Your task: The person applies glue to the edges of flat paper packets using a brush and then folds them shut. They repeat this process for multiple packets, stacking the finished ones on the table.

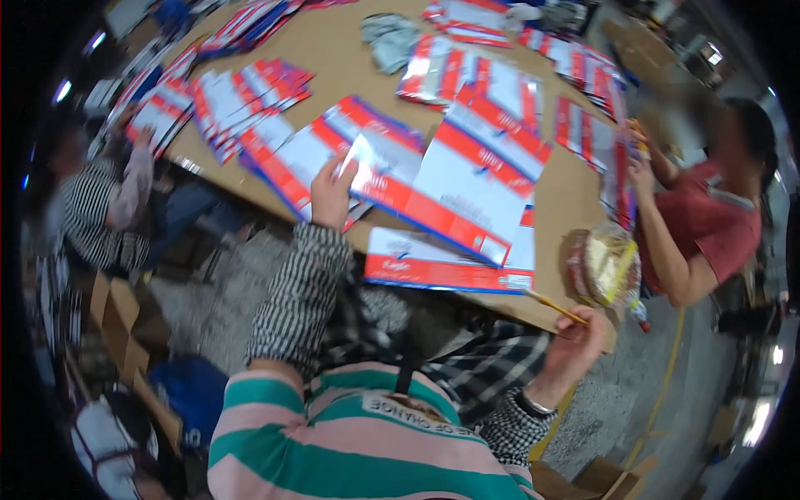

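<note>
My left hand (332,193) is closed on the left edge of a glossy red, white and blue printed packet (387,171), thumb on top. That packet meets a larger printed packet (477,185) lying slanted on the table. Nearer the front edge lies another packet (450,260), partly covered by the larger one. My right hand (579,337) is beside the table's front right corner, fingers pinching a thin yellow pencil-like stick (554,308). The stick points left toward the front packet; its exact kind is too small to tell.
Printed packets (242,100) lie in piles across the brown table (333,75). A grey cloth (390,42) is at the back. A clear-wrapped bundle (604,265) stands by the right edge. Co-workers sit left and right, the right one in a red shirt (708,225). Cardboard boxes (125,333) are lower left.
</note>
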A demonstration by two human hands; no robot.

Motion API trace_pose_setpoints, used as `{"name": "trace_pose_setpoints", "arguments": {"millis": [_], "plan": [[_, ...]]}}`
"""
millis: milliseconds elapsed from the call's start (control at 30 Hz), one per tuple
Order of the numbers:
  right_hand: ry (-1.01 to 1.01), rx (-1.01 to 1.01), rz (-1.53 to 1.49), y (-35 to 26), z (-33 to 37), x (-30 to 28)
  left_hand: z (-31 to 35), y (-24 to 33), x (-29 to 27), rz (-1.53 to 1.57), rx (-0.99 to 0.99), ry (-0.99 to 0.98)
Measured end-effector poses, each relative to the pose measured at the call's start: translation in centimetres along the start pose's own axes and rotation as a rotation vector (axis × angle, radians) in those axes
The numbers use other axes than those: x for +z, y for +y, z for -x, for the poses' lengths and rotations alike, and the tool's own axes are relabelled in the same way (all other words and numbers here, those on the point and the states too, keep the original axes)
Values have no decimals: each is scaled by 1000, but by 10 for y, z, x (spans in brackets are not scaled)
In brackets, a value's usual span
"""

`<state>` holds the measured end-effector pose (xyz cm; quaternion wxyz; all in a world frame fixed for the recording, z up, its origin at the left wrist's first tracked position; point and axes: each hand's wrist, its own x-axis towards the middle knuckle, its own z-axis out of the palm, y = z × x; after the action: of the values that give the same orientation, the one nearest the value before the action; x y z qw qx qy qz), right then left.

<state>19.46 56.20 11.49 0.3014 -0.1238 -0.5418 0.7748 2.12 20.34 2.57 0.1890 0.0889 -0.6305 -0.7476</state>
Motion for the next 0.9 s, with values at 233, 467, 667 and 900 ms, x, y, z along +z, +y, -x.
{"name": "trace_pose_setpoints", "arguments": {"millis": [233, 467, 667, 900], "plan": [[-83, 35, 22, 2, -2, 12, -121, 13, -136, -197, -48, 420], [-156, 66, 22, 11, -7, 46, -203, -11, -224, -637, -209, 510], [-173, 96, 21, 14, -8, 43, -174, 1, -145, -1237, 216, 636], [-201, 106, -16, 13, -4, 38, 56, 14, 0, -1097, 415, -968]]}}
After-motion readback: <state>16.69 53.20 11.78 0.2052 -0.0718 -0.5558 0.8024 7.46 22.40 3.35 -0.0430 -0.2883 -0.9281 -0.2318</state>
